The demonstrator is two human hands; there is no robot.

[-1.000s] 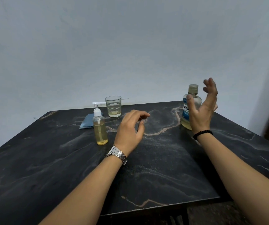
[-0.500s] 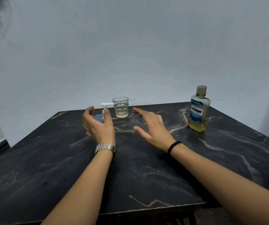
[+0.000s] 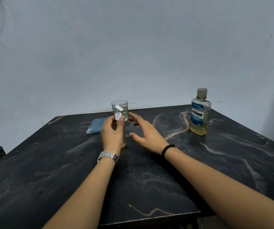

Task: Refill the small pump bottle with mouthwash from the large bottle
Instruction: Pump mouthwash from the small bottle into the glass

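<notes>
I see a dark bench with a marbled top, black with pale and tan veins. On its far right part the large mouthwash bottle stands upright with its cap on, holding yellow liquid only in the lower part. Near the far edge, around the middle, a clear glass stands upright. Just left of the glass, a folded blue cloth lies flat. The small pump bottle is mostly hidden; its base seems to touch the bench.
</notes>
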